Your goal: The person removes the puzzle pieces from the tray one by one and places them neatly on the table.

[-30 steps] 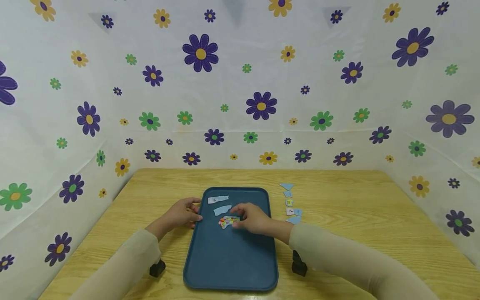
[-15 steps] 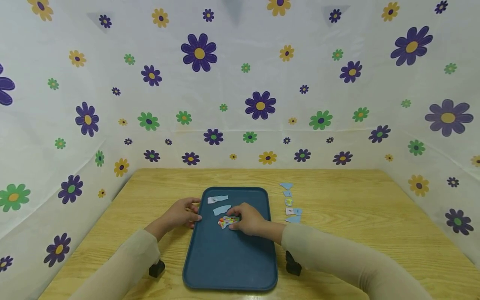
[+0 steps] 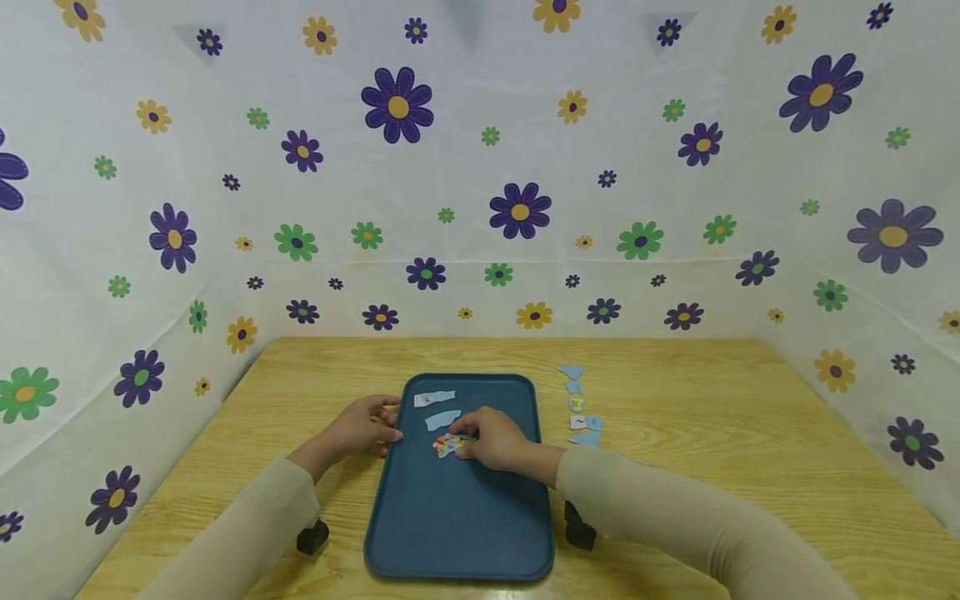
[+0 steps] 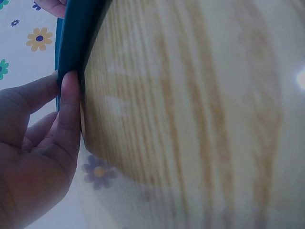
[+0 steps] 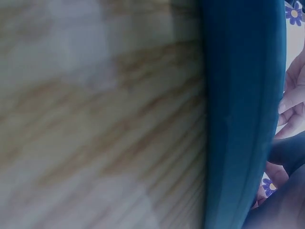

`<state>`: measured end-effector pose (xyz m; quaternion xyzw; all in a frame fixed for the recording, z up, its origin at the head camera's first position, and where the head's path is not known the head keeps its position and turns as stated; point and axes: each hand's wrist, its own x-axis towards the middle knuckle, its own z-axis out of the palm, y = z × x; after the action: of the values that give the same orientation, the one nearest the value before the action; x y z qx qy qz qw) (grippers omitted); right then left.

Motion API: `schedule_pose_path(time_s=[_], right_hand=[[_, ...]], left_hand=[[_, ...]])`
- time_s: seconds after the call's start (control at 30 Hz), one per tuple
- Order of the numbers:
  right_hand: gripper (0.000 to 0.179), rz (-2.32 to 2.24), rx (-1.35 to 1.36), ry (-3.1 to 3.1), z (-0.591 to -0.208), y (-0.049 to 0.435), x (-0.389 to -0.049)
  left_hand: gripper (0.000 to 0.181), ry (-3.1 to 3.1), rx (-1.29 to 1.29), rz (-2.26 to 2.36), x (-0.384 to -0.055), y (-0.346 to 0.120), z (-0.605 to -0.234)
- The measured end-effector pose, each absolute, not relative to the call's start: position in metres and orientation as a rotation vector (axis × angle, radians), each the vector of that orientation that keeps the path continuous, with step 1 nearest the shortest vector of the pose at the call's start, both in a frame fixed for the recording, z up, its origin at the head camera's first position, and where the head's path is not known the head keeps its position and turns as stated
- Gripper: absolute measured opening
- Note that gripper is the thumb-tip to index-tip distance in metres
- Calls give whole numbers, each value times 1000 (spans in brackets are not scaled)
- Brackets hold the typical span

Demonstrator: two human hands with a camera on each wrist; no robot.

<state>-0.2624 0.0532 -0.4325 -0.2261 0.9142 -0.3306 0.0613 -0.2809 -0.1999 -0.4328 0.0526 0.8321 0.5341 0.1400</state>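
Observation:
My left hand [image 3: 365, 427] grips the left rim of a dark blue tray [image 3: 457, 517], thumb on one side and fingers on the other, as the left wrist view shows. Over the tray, my right hand [image 3: 497, 439] pinches a small multicoloured puzzle piece [image 3: 444, 446] between thumb and fingers; its right end is hidden by the fingertips. Just beyond it on the tray lie a plain light blue piece [image 3: 443, 420] and, further back, a white and light blue piece [image 3: 434, 398]. In the right wrist view the tray's side [image 5: 243, 114] hides most of the right hand's work.
Right of the tray, a column of several loose pieces runs along the wooden table [image 3: 675, 467], including a light blue triangle [image 3: 572, 372] and a yellow-marked one [image 3: 577, 404]. A flower-patterned white cloth [image 3: 450, 158] encloses the table at the back and sides.
My right hand has moved slightly left and closed further over the multicoloured piece, which has shifted a little left. The left hand stays on the tray rim.

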Motion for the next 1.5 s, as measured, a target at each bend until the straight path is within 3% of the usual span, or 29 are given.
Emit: schedule_pose_path(time_s=[1.17,1.5], right_hand=[[29,-991,-900,2715,-425,66,-252],[29,-1035,-857,2736,-421,80,-249]], left_hand=[[61,2434,113,1510,-281,-198,-432],[61,2430,117,1507,-282,-199,-434]])
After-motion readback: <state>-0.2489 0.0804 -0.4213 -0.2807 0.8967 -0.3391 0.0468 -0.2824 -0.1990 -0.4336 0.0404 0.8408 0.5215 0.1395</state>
